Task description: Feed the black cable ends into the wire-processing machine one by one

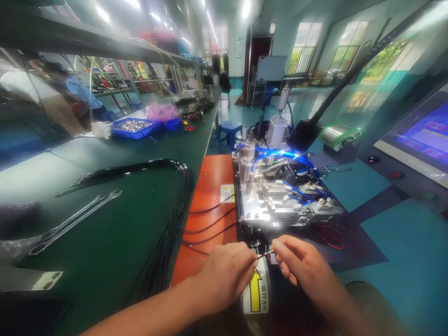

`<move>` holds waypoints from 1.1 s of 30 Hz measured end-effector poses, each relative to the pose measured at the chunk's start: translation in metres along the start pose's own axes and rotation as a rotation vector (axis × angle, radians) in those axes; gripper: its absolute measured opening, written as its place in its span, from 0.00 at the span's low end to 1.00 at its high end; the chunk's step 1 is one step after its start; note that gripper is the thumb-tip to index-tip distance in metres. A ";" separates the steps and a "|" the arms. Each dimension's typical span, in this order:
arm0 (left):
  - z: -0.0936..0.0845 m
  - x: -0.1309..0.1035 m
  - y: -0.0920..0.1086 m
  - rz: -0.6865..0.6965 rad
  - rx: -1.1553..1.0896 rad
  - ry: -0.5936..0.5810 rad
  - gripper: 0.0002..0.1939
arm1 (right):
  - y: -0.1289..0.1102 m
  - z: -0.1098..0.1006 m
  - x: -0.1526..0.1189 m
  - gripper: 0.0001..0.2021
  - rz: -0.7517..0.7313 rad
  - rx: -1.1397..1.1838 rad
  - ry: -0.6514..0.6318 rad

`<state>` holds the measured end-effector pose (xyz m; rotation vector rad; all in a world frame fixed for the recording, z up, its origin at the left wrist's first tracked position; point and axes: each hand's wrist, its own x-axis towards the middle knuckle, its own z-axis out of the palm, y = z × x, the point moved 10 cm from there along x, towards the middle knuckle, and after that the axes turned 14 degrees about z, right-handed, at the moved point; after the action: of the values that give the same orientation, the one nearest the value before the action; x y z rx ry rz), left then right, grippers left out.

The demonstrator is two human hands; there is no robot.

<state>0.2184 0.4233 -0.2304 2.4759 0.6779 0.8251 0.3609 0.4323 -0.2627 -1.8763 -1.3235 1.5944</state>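
Between my hands runs the end of a thin black cable (pixel 261 256), with fine coloured wires (pixel 269 253) coming out of it. My left hand (pixel 229 270) is closed around the black part of the cable. The thumb and forefinger of my right hand (pixel 297 261) pinch the coloured wires. Just beyond both hands stands a metal machine (pixel 280 205) with cylinders and blue air tubes. Below them is a white label (pixel 256 291) with a yellow arrow. Several black cables (pixel 210 229) cross the orange plate (pixel 213 175) to the left of the machine.
On the green table (pixel 115 261) lie a bundle of black cables (pixel 157 261) and two wrenches (pixel 77 221). Farther back is a blue tray (pixel 135 129) of small metal parts. A co-worker's gloved hand (pixel 101 129) is beside it. A screen (pixel 425 140) stands at right.
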 end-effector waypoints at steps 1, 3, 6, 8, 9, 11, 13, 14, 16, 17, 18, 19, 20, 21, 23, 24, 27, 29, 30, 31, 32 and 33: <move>0.000 0.000 0.000 0.000 0.004 0.003 0.11 | -0.003 0.000 0.000 0.24 -0.012 -0.053 0.003; 0.000 -0.001 0.000 0.000 0.009 0.008 0.10 | -0.008 0.000 0.001 0.23 -0.036 -0.132 0.014; 0.001 -0.001 0.000 -0.004 0.009 0.005 0.10 | -0.014 0.000 0.002 0.21 -0.063 -0.189 0.025; 0.000 -0.001 -0.001 -0.009 0.008 0.003 0.10 | -0.018 0.000 0.002 0.20 -0.091 -0.218 0.040; -0.001 0.000 -0.001 -0.015 0.007 0.005 0.10 | -0.020 0.000 0.002 0.20 -0.110 -0.225 0.053; -0.004 0.000 -0.003 -0.031 0.007 0.018 0.10 | -0.021 0.000 0.002 0.20 -0.141 -0.216 0.081; -0.008 0.001 -0.005 -0.049 0.008 0.042 0.10 | -0.019 0.000 0.004 0.21 -0.150 -0.181 0.104; -0.010 0.001 -0.007 -0.052 0.008 0.056 0.10 | -0.017 -0.001 0.005 0.21 -0.148 -0.160 0.115; -0.014 0.001 -0.009 -0.049 0.015 0.086 0.12 | -0.011 0.000 0.009 0.21 -0.137 -0.122 0.131; -0.015 0.001 -0.010 -0.046 0.024 0.100 0.12 | -0.009 0.000 0.011 0.21 -0.136 -0.104 0.138; -0.016 0.001 -0.011 -0.042 0.037 0.115 0.12 | -0.007 0.001 0.013 0.21 -0.134 -0.088 0.147; -0.017 0.001 -0.013 -0.040 0.053 0.132 0.12 | -0.004 0.002 0.016 0.21 -0.131 -0.077 0.153; -0.018 0.001 -0.014 -0.039 0.073 0.150 0.12 | -0.002 0.003 0.018 0.21 -0.125 -0.069 0.160; -0.019 0.001 -0.015 -0.039 0.091 0.165 0.12 | 0.000 0.004 0.020 0.21 -0.117 -0.062 0.167; -0.021 0.001 -0.017 -0.040 0.115 0.185 0.11 | 0.003 0.006 0.024 0.20 -0.097 -0.059 0.181; -0.021 0.001 -0.018 -0.043 0.120 0.187 0.11 | 0.004 0.006 0.025 0.20 -0.091 -0.061 0.188; -0.019 0.001 -0.021 -0.060 0.119 0.167 0.11 | 0.004 0.009 0.027 0.20 -0.094 -0.070 0.204; -0.018 0.000 -0.024 -0.080 0.123 0.156 0.11 | 0.005 0.010 0.028 0.20 -0.097 -0.071 0.214; -0.018 -0.001 -0.025 -0.091 0.129 0.152 0.11 | 0.005 0.010 0.029 0.20 -0.098 -0.068 0.215; -0.017 -0.002 -0.026 -0.102 0.135 0.147 0.12 | 0.006 0.010 0.029 0.20 -0.100 -0.062 0.215; -0.016 -0.002 -0.027 -0.113 0.138 0.143 0.12 | 0.007 0.011 0.030 0.20 -0.103 -0.054 0.212; -0.015 -0.003 -0.028 -0.120 0.141 0.139 0.12 | 0.007 0.011 0.031 0.20 -0.107 -0.045 0.210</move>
<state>0.1978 0.4475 -0.2360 2.4893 0.9542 0.9386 0.3520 0.4503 -0.2894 -1.9047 -1.3532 1.2864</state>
